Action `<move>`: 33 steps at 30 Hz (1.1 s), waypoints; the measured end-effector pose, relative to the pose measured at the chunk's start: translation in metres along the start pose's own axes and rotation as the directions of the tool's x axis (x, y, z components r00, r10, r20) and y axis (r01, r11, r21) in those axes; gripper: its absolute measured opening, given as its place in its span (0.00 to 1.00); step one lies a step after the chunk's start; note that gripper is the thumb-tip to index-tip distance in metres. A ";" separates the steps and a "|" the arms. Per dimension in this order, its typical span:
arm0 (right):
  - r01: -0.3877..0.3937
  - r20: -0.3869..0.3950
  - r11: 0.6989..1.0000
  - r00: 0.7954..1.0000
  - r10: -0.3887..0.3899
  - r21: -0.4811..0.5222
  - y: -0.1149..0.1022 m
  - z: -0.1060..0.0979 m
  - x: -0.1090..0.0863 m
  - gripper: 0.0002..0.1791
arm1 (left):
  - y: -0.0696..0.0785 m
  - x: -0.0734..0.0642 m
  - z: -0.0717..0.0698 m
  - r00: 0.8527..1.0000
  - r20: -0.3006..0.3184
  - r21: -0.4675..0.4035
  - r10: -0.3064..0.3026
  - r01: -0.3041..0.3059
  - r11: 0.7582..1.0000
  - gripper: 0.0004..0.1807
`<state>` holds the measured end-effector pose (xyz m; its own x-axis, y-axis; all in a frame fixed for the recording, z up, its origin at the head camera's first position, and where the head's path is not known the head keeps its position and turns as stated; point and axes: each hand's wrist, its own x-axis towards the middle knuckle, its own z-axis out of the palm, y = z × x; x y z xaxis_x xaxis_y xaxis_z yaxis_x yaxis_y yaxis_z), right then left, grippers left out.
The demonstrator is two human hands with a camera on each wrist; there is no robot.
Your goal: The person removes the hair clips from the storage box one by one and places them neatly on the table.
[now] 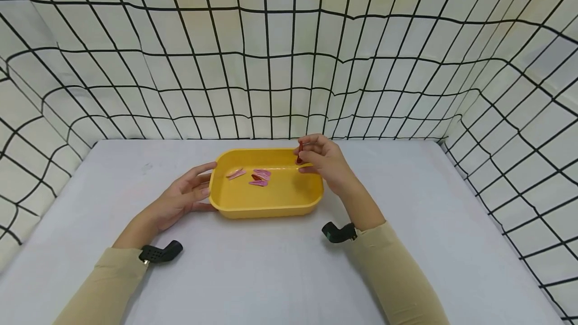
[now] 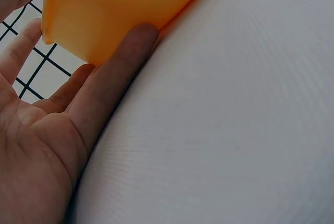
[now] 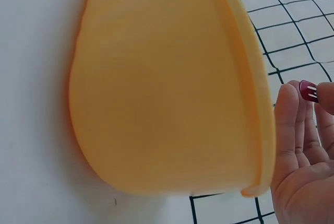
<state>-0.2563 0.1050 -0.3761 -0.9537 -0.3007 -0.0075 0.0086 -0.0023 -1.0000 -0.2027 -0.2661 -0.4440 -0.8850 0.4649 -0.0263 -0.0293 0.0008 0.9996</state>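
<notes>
Seen from above: a yellow tray [image 1: 282, 195] on a white table [image 1: 253, 270], with a black net [image 1: 268, 57] beyond its far side. At the tray's left end, left hand [image 1: 182, 195], with fingers apart and mostly straight, touching the outer wall without closing round it; in the left wrist view, one finger low along that wall, near the tabletop. At the tray's far right corner, right hand [image 1: 328, 162], with thumb and fingers together, clamped on a dark red hair clip [image 1: 300, 153]. In the right wrist view, slotted end of the same clip, above rim level and clear of the tray. Cannot tell from these views about contact between right hand and rim. On the tray's floor, left of its middle, a loose cluster of pink clips [image 1: 259, 183], with a red clip [image 1: 256, 177] among them; closer to the tray's left end, another pink clip [image 1: 237, 174].

Step in hand, as judged: handling one clip over the tray, probably with a steadying touch at the opposite end. Seems to call next for a secure pinch, clearance over the tray's rim and light left-hand pressure against sliding. Not decidable here: direction, into the tray or out.
</notes>
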 end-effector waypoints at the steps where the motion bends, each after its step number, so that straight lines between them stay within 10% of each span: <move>1: 0.001 -0.004 1.000 1.000 -0.001 -0.003 -0.001 -0.002 0.000 0.15 | 0.000 0.000 0.000 1.000 0.001 0.000 0.001 -0.001 1.000 0.34; 33: -0.011 -0.110 0.997 0.994 0.003 -0.077 -0.001 -0.060 0.001 0.16 | 0.000 0.000 0.000 1.000 0.003 0.009 -0.013 0.013 1.000 0.34</move>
<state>-0.2750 0.1617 -0.3755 -0.9810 -0.1938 -0.0106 -0.0040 0.0748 -0.9972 -0.2026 -0.2655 -0.4438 -0.8830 0.4677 -0.0397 -0.0368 0.0153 0.9992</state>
